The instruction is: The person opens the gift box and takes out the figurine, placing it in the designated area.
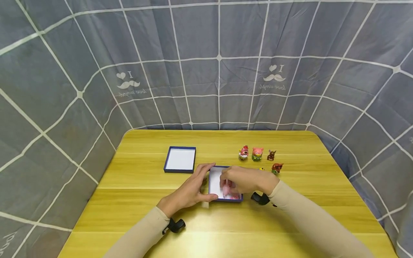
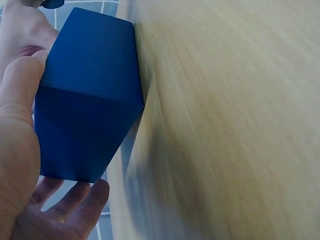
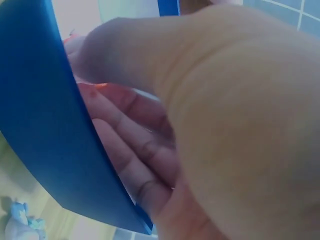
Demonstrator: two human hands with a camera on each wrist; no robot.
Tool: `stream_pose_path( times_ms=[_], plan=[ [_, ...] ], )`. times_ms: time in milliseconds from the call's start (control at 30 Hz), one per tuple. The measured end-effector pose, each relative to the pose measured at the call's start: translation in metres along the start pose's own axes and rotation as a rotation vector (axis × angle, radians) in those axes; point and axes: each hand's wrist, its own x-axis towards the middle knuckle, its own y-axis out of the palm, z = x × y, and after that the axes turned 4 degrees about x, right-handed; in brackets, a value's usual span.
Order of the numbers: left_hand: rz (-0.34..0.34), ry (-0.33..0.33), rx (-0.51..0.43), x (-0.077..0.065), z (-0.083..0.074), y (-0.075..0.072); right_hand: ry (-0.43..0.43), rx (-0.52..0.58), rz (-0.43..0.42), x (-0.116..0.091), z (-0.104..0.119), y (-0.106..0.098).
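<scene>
A blue box [image 1: 226,200] with a white inside sits at the middle of the table, its top open. My left hand [image 1: 191,188] holds the box at its left side, with the thumb at the front corner and fingers toward the back corner. In the left wrist view, thumb and fingers span the blue wall [image 2: 82,132]. My right hand [image 1: 242,179] reaches down into the box, fingers curled about a small pink figurine [image 1: 227,190]. Another pinkish-red figurine [image 1: 236,196] lies by the box's front right corner. In the right wrist view, the box wall [image 3: 45,100] hides the fingertips.
A blue-edged lid [image 1: 180,172], white inside up, lies behind and left of the box. At the back right stand small figurines: a red-and-white one [image 1: 243,153], a pink-and-green one [image 1: 257,154], a brown one [image 1: 271,155] and an orange-red one [image 1: 276,168]. A yellow bit [image 1: 261,169] shows behind my right hand.
</scene>
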Motion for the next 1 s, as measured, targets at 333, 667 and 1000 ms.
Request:
stream_pose_path(
  times_ms=[333,667,1000],
  plan=[
    [0.005,0.000,-0.019,0.003,0.005,0.003,-0.018,0.050,-0.115,-0.006,-0.009,-0.001],
    [0.007,-0.008,-0.036,0.005,0.008,0.003,-0.060,0.072,-0.191,-0.011,-0.011,-0.001],
    [0.003,-0.032,-0.038,0.007,0.009,0.005,-0.062,0.084,-0.273,-0.015,-0.010,0.001]
  ],
)
